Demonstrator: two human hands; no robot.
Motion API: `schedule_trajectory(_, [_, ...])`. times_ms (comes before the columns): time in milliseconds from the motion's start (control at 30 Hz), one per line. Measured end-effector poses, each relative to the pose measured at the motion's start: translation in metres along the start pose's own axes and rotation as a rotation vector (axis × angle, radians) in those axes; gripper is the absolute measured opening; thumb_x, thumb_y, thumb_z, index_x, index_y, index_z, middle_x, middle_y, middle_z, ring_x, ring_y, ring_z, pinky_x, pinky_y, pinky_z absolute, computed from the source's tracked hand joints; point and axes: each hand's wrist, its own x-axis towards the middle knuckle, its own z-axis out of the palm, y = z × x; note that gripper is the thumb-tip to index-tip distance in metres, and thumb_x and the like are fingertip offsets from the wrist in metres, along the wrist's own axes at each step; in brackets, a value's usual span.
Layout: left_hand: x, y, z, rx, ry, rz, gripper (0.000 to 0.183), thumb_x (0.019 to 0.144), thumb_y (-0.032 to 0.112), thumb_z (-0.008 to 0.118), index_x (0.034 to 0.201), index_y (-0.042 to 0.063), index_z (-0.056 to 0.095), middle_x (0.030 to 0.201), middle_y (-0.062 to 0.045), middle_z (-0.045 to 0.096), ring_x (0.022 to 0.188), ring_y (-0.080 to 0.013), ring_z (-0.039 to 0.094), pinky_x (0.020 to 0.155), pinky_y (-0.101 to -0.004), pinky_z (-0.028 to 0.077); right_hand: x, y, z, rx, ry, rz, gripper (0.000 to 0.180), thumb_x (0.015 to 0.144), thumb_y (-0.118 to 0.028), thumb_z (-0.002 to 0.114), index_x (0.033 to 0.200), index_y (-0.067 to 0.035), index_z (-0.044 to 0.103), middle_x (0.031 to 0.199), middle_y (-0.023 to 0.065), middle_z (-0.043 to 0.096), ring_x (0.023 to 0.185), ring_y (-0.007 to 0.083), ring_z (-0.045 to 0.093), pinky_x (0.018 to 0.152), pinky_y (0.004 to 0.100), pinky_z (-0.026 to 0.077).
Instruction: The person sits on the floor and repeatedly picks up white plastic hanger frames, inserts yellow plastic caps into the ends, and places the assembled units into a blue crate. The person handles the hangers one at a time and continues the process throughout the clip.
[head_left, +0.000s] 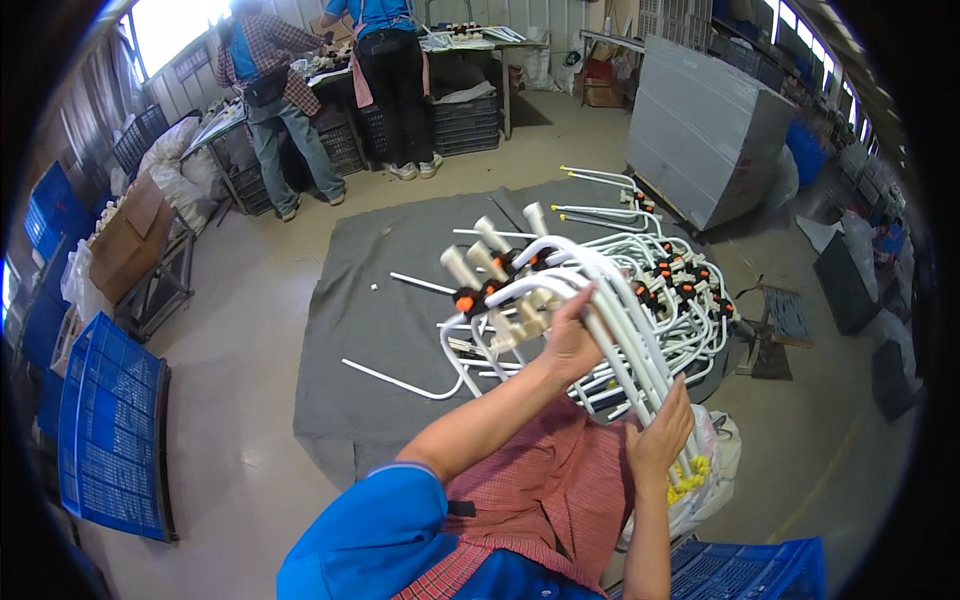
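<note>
A bundle of white bent metal tubes (626, 330) slants across in front of me, gripped by both hands. My left hand (579, 341) holds it below the curved upper bends. Further down, my right hand (664, 431) wraps the straight lengths. Cream plastic fittings (517, 319) and black clamps with orange parts (466, 302) sit at the bundle's upper left. Its lower ends reach small yellow plastic pieces (688, 480) in an open white bag (724, 450); whether any end wears a yellow piece, I cannot tell.
A pile of similar tubes (675, 300) lies on a grey cloth (360, 300) on the floor. Blue plastic crates stand at left (112, 427) and lower right (750, 570). A large grey wrapped block (697, 127) rises beyond the pile. Two people (274, 97) stand at a far workbench (487, 45).
</note>
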Motion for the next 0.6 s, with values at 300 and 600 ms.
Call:
schedule_trajectory(300, [-0.025,-0.016,0.167,0.637,-0.265,0.011,0.069,0.099,0.034,0.069,0.154,-0.001,0.045,0.134,-0.013,0.064,0.134,-0.0259,0.055,0.119,-0.0448,0.037,0.073,0.061,-0.071,-0.152,0.433,-0.06,0.067,0.082,0.005,0.059,0.147,-0.007,0.057,0.124,0.0162,0.066,0.116,0.0386,0.062,0.102,0.0483,0.046])
schedule_trajectory(600, [-0.1,0.072,0.303,1.23,-0.27,0.201,0.075,0.104,0.046,0.057,0.157,-0.001,0.031,0.154,-0.027,0.035,0.144,-0.031,0.04,0.122,-0.0398,0.03,0.205,-0.008,-0.322,-0.297,0.351,-0.498,0.049,0.084,0.006,0.065,0.128,-0.013,0.071,0.116,0.0098,0.075,0.109,0.0302,0.071,0.097,0.0417,0.052])
